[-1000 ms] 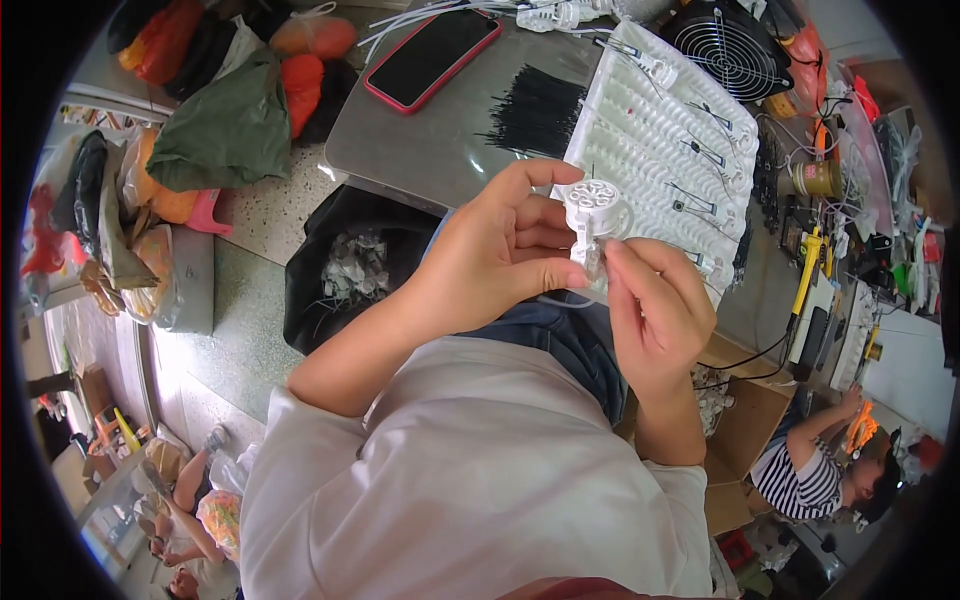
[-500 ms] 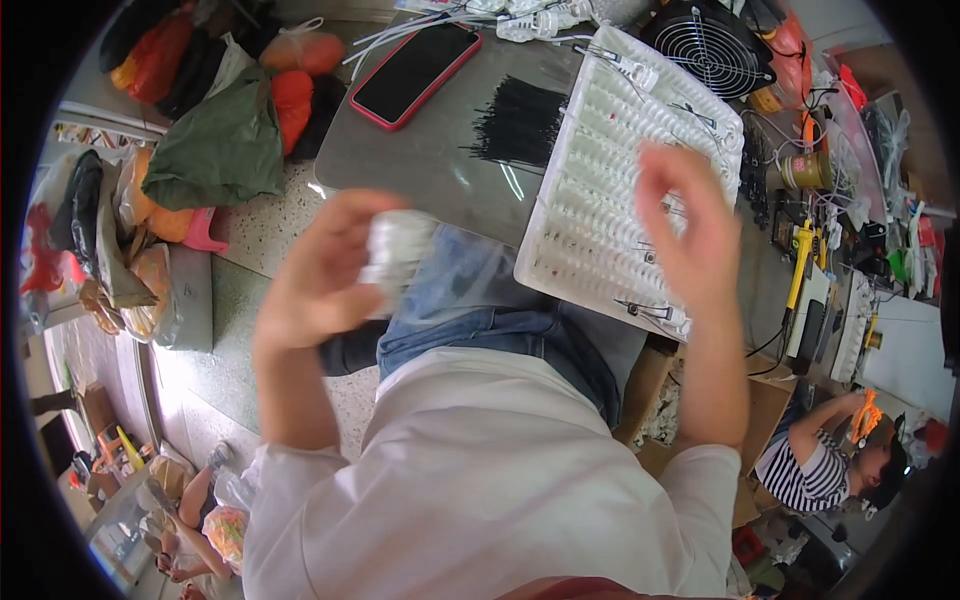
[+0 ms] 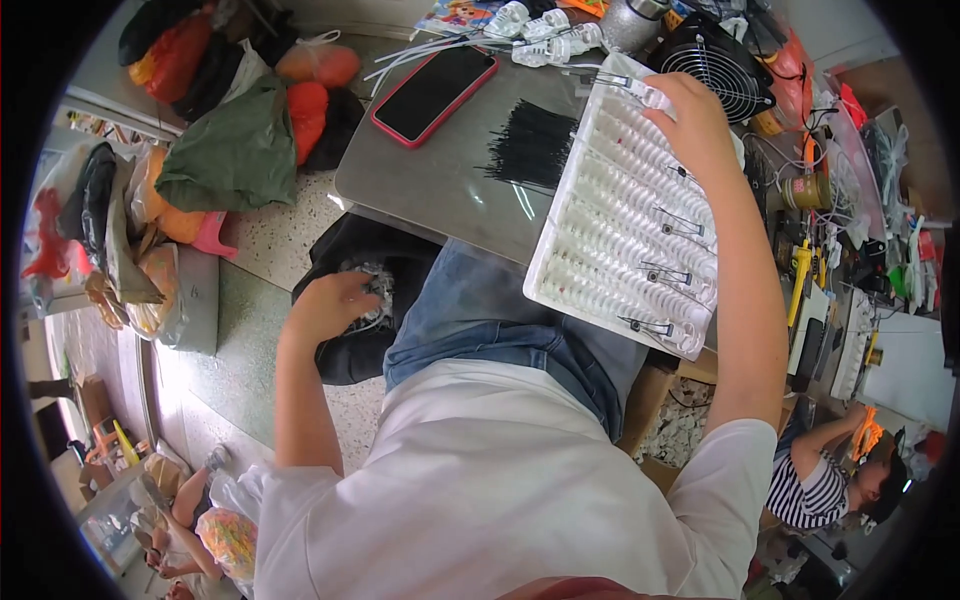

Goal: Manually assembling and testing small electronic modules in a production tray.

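You have a white rectangular plastic tray with rippled white rows; left of it, thin black strips on a grey surface, a rectangular black phone edged pinkish-red.

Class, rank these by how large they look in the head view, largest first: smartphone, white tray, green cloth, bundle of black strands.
1. White tray
2. Green cloth
3. Smartphone and bundle of black strands: too alike to rank

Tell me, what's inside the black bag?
Small white pieces show inside the black bag. The left grip covers part of the inside, and anything beneath the top pieces is hidden.
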The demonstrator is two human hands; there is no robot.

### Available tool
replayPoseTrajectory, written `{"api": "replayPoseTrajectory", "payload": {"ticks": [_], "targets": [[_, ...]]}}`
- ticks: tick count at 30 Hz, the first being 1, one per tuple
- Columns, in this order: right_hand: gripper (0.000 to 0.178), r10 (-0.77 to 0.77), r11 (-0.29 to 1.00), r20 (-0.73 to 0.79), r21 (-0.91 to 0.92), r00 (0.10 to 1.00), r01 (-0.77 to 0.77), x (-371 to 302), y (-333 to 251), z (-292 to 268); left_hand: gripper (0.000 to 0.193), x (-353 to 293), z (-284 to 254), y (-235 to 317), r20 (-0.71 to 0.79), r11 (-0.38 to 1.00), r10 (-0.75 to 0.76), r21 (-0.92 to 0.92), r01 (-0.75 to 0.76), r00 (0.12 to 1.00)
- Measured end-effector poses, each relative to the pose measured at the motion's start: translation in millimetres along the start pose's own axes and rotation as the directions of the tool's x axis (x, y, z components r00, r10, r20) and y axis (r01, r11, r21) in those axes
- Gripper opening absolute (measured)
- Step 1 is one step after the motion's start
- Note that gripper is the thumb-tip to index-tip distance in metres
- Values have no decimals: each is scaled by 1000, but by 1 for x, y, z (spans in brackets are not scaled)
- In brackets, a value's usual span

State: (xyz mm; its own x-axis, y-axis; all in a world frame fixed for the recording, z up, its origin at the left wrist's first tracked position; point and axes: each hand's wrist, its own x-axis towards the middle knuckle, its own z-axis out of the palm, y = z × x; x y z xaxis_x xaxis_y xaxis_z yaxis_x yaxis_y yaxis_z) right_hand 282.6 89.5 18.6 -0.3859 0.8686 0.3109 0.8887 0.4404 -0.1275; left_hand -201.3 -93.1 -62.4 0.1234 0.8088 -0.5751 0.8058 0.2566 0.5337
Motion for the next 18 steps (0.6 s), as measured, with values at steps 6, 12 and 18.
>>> {"api": "replayPoseTrajectory", "payload": {"ticks": [6,12,18], "targets": [[42,-274,955,-255,39,927,293,-28,-73,-63,30,-35,-33,142,-810,489,423,-172,-855,405],[46,-398,851,-194,286,897,440,-72,-148,-106,47,10,-19,207,-321,299,805,-509,-807,500],[69,-332,805,-191,453,924,383,-101,-156,-94,71,28,31,205,237,183,936,-959,215,259]]}}
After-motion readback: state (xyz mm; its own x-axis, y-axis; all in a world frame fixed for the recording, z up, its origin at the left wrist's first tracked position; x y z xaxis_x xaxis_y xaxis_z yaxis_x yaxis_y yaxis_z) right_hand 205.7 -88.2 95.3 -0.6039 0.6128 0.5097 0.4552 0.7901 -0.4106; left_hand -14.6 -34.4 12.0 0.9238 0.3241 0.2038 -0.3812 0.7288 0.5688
